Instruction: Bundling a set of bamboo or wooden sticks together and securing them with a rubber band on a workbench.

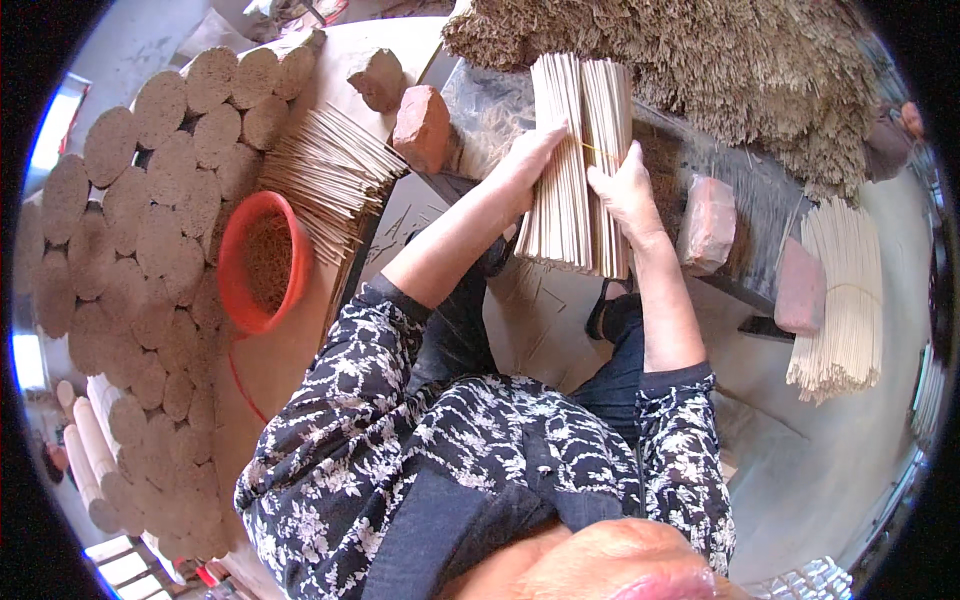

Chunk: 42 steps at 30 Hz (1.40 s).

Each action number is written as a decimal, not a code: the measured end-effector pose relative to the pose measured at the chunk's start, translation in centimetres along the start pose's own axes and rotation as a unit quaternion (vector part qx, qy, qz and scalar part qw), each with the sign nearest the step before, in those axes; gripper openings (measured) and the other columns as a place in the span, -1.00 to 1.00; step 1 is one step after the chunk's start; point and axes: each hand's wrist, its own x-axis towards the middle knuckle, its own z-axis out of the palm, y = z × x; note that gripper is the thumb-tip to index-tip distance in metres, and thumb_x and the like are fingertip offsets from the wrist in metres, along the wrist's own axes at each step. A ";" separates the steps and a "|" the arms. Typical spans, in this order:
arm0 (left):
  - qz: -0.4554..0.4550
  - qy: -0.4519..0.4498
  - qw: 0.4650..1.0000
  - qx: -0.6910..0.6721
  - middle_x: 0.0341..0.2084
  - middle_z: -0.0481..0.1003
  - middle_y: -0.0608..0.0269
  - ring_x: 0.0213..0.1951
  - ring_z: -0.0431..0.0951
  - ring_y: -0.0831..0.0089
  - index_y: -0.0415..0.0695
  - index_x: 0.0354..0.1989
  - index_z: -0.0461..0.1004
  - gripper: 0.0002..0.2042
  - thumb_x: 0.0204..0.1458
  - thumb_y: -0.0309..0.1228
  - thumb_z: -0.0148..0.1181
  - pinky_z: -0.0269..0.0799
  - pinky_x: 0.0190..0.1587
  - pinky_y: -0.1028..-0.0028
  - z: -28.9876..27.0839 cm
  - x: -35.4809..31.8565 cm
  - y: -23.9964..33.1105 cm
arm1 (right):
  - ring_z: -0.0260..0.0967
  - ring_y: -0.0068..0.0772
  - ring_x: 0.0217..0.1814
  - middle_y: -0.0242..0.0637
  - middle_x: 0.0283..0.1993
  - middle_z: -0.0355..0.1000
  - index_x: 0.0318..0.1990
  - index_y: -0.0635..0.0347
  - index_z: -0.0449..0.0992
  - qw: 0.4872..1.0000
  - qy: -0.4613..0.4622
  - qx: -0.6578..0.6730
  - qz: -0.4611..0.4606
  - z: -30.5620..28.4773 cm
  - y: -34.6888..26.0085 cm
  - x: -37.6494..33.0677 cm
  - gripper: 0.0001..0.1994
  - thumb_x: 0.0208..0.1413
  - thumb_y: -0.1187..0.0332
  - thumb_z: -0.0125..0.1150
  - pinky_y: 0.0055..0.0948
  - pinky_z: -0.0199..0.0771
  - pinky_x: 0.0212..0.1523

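Note:
In front of me, both hands hold a bundle of thin pale sticks, upright in the picture and split into two thick portions with a narrow gap between. My left hand is closed around the left side, its thumb pressed against the sticks. Gripping the right side, my right hand has its thumb near the gap. A thin yellow band crosses the right portion between the hands; whether it goes all the way round is hidden. The fingers behind the bundle cannot be seen.
Left, a table bears loose sticks, a red plastic bowl with brown material inside, and a stack of round brown bundles. A brown fibrous heap lies far right. Bricks rest around the bench; a tied stick bundle lies right.

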 end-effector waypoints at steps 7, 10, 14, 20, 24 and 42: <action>0.024 0.010 0.995 0.100 -0.14 0.44 0.08 -0.19 0.49 0.35 -0.22 0.09 0.26 -0.41 0.06 0.02 0.10 0.45 -0.13 0.30 1.7 1.1 -0.5 | 0.25 -0.23 0.17 0.01 0.16 0.25 0.33 0.45 -0.13 0.946 -0.087 0.306 0.067 -2.6 -1.0 0.0 -0.13 0.03 0.17 0.27 -0.41 0.23 0.18; 0.025 0.095 0.973 0.210 0.08 0.28 0.02 0.07 0.33 0.23 -0.20 0.22 0.10 -0.29 0.07 0.12 0.01 0.34 0.03 0.20 0.9 3.1 -1.4 | 0.14 0.07 0.29 0.31 0.24 0.13 0.34 0.50 -0.26 0.999 0.026 -0.009 0.043 0.0 -0.2 0.1 0.07 -0.01 -0.20 0.17 -0.27 0.13 0.27; 0.009 0.067 0.989 0.128 -0.03 0.43 0.17 -0.10 0.46 0.37 -0.14 0.18 0.25 -0.36 0.14 0.16 -0.12 0.40 -0.08 0.23 0.3 3.1 -1.2 | 0.03 0.10 0.36 0.30 0.30 0.04 0.34 0.49 -0.27 0.996 0.023 -0.057 0.072 -0.8 1.5 1.0 0.13 -0.06 -0.30 0.13 -0.25 0.04 0.33; -0.036 0.106 0.986 0.125 -0.19 0.49 0.20 -0.24 0.48 0.43 -0.12 0.00 0.39 -0.37 0.11 0.23 -0.14 0.36 -0.22 0.38 -4.1 4.3 -0.6 | -0.21 -0.21 0.47 0.00 0.42 -0.12 0.37 0.35 -0.18 0.970 -0.084 0.212 0.081 -2.9 6.5 2.8 -0.01 0.08 -0.37 -0.18 -0.29 -0.17 0.39; 0.004 0.087 0.994 0.071 -0.09 0.48 0.16 -0.19 0.51 0.40 -0.14 0.13 0.32 -0.35 0.14 0.20 -0.14 0.42 -0.15 0.33 -4.1 4.1 -1.9 | 0.02 -0.23 0.37 -0.11 0.32 0.13 0.29 0.23 0.12 0.973 -0.006 0.213 0.092 -3.3 3.1 1.6 -0.19 0.16 -0.33 -0.29 -0.28 -0.04 0.34; -0.015 0.036 0.991 0.130 0.01 0.43 0.12 -0.08 0.48 0.39 -0.16 0.23 0.19 -0.28 0.13 0.23 -0.21 0.37 -0.01 0.28 -1.0 2.0 -1.2 | 0.29 -0.44 0.11 -0.23 0.09 0.37 0.17 0.28 0.29 0.934 -0.071 0.335 0.100 -3.0 4.2 1.5 -0.28 0.20 -0.25 -0.25 -0.42 0.31 0.11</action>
